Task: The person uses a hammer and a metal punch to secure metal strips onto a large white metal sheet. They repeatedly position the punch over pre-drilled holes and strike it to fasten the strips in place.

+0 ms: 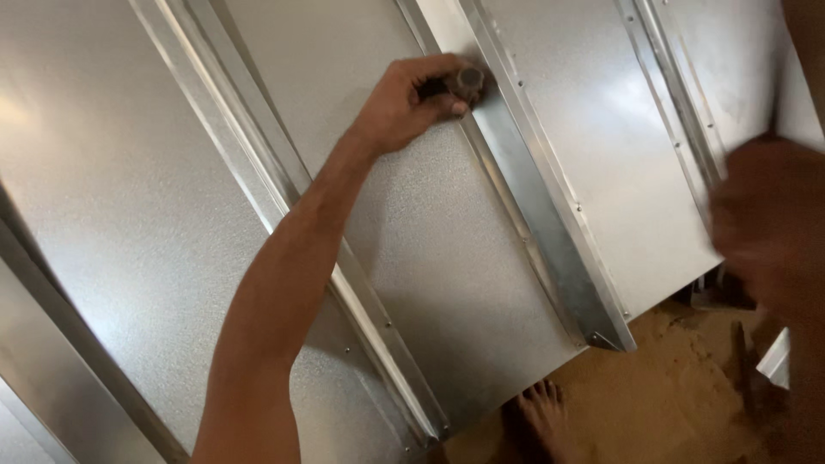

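Note:
My left hand reaches far forward and is shut on a short dark tool with a round metal end, pressed against a raised folded seam of a large galvanised sheet-metal panel. My right hand is close to the camera at the right edge, dark and blurred; what it holds, if anything, cannot be made out. It hovers near another riveted seam of the panel.
More ribbed seams run diagonally across the metal sheets. Below the panel's lower edge lies a sandy floor with a bare foot on it. Dark objects sit under the panel at the right.

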